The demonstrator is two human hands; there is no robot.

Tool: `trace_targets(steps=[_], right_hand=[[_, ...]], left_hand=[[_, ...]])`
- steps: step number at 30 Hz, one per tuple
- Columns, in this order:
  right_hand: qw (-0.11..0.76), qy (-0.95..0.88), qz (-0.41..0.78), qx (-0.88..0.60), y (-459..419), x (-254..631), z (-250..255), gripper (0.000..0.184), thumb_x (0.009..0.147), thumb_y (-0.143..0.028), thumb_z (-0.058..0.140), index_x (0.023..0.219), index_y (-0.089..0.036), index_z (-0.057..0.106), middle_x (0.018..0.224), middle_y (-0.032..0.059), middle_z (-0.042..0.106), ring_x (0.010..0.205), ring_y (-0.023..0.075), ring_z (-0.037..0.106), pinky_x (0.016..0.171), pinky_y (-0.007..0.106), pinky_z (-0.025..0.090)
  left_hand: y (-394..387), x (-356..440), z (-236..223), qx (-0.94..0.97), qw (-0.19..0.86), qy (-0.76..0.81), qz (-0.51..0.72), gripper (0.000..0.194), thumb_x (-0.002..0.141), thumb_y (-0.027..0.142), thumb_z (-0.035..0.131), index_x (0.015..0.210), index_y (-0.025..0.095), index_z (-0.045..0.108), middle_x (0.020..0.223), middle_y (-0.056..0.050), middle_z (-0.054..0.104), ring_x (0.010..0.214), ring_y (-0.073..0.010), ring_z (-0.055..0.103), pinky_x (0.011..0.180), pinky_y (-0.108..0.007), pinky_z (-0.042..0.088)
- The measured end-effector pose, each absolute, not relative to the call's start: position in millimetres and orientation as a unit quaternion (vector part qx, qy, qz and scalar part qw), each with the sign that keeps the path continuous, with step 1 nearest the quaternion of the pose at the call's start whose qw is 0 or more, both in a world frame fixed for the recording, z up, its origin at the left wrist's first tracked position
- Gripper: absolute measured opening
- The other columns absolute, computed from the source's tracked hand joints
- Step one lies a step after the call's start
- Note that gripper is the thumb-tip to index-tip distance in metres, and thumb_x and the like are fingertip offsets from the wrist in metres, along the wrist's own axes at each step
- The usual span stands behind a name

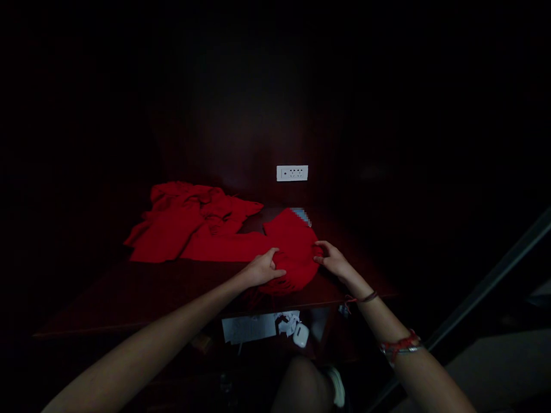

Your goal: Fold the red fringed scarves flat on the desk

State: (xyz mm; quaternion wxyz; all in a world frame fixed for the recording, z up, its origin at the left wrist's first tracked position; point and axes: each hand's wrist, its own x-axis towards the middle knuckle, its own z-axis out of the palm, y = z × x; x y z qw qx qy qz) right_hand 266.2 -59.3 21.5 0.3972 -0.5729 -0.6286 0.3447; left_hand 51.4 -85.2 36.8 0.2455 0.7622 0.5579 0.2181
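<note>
the red cloth lies on the dark surface, bunched at its far left part and running to a fringed end near the front edge. the right hand seems to pinch the cloth's right edge between thumb and fingers; the left hand rests on the near part, thumb and forefinger spread, and whether they grip any fabric i cannot tell. the likeliest trouble is the fringe tangling or folding under, since its strands hang loose between the 2 hands. a hard tug could drag the bunched part into new creases, and strands could snag on the right wrist's bracelets. dim light makes an uneven edge easy to miss. cloth slipping over the front edge could brush the papers or white case below.
</note>
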Motion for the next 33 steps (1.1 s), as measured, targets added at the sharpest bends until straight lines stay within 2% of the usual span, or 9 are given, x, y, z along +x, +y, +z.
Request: trace_targets(steps=[3, 6, 9, 14, 17, 22, 25, 30, 33], right_hand=[[0.471, -0.496, 0.517, -0.515, -63.0, 264.2, 28.4, 0.043, 0.066, -0.013, 0.049, 0.104, -0.025, 0.035, 0.088, -0.0003, 0.054, 0.068, 0.0108, 0.056, 0.068, 0.034, 0.047], [0.472, -0.423, 0.621, -0.461, -70.0, 266.6, 34.5, 0.055, 0.067, -0.01, 0.047, 0.113, -0.029, 0.025, 0.088, -0.0017, 0.054, 0.063, 0.0095, 0.056, 0.066, 0.037, 0.048], [0.463, -0.401, 0.668, -0.423, -77.7, 270.4, 37.6, 0.066, 0.067, -0.009, 0.049, 0.121, -0.027, 0.015, 0.094, 0.0005, 0.055, 0.072, 0.0103, 0.057, 0.07, 0.033, 0.048], [0.384, -0.484, 0.625, -0.477, -91.1, 284.4, 47.5, 0.069, 0.067, -0.014, 0.052, 0.126, -0.019, 0.016, 0.099, 0.007, 0.056, 0.077, 0.0133, 0.057, 0.066, 0.025, 0.049], [0.294, -0.582, 0.525, -0.547, -94.1, 300.7, 49.9, 0.064, 0.067, -0.018, 0.053, 0.124, -0.02, 0.024, 0.095, 0.0079, 0.058, 0.071, 0.0154, 0.058, 0.059, 0.027, 0.048], [0.152, -0.728, 0.277, -0.609, -82.3, 311.5, 48.5, 0.058, 0.06, -0.013, 0.057, 0.116, -0.014, 0.04, 0.105, 0.0106, 0.054, 0.086, 0.0203, 0.054, 0.07, 0.027, 0.043], [0.139, -0.777, 0.121, -0.602, -70.3, 293.8, 50.9, 0.055, 0.068, -0.023, 0.053, 0.12, -0.013, 0.037, 0.115, 0.0117, 0.047, 0.104, 0.0212, 0.043, 0.084, 0.028, 0.035], [0.087, -0.823, 0.06, -0.558, -55.3, 258.1, 33.8, 0.056, 0.078, -0.05, 0.03, 0.127, -0.025, 0.023, 0.134, 0.0082, 0.019, 0.121, 0.0245, 0.016, 0.093, 0.043, 0.021], [0.039, -0.826, 0.063, -0.559, -51.4, 254.4, 15.5, 0.057, 0.079, -0.055, 0.016, 0.128, -0.027, 0.019, 0.135, 0.0071, 0.014, 0.122, 0.0242, 0.009, 0.094, 0.046, 0.013]], left_hand=[[-86.1, 58.9, 43.4, 0.714, 0.326, 0.54, 0.305, 0.033, 0.066, 0.014, 0.05, 0.098, 0.016, 0.051, 0.054, 0.007, 0.039, 0.05, -0.0066, 0.041, 0.047, -0.016, 0.032], [-87.4, 66.1, 56.9, 0.586, 0.486, 0.528, 0.377, 0.027, 0.07, 0.008, 0.04, 0.093, 0.018, 0.051, 0.052, 0.007, 0.037, 0.042, -0.0038, 0.037, 0.041, -0.013, 0.03], [-91.0, 70.8, 69.9, 0.467, 0.603, 0.524, 0.38, 0.026, 0.07, 0.002, 0.035, 0.086, 0.015, 0.051, 0.053, 0.005, 0.04, 0.037, -0.0019, 0.037, 0.039, -0.011, 0.032], [-102.6, 71.9, 74.3, 0.427, 0.641, 0.53, 0.355, 0.017, 0.071, 0.002, 0.034, 0.075, 0.011, 0.048, 0.053, 0.004, 0.041, 0.033, -0.0005, 0.035, 0.034, -0.01, 0.028], [-110.3, 64.8, 66.4, 0.522, 0.567, 0.572, 0.28, 0.013, 0.074, 0.012, 0.039, 0.082, 0.013, 0.049, 0.063, 0.0, 0.05, 0.042, -0.0048, 0.047, 0.036, -0.014, 0.031], [-99.8, 51.6, 58.1, 0.751, 0.112, 0.628, 0.169, 0.024, 0.076, 0.024, 0.04, 0.095, 0.017, 0.051, 0.093, -0.008, 0.053, 0.084, -0.0189, 0.052, 0.068, -0.026, 0.041], [-76.8, 52.4, 58.8, 0.77, -0.033, 0.608, 0.19, 0.033, 0.08, 0.029, 0.032, 0.106, 0.014, 0.047, 0.11, -0.011, 0.045, 0.1, -0.021, 0.044, 0.083, -0.03, 0.035], [-46.6, 51.1, 41.6, 0.767, 0.059, 0.633, 0.091, 0.058, 0.077, 0.051, 0.028, 0.126, 0.02, 0.025, 0.132, -0.012, 0.021, 0.118, -0.0303, 0.021, 0.089, -0.043, 0.026], [-48.6, 32.0, 23.8, 0.742, 0.108, 0.661, 0.035, 0.063, 0.074, 0.057, 0.029, 0.128, 0.027, 0.018, 0.135, -0.009, 0.016, 0.118, -0.0354, 0.018, 0.087, -0.051, 0.023]])
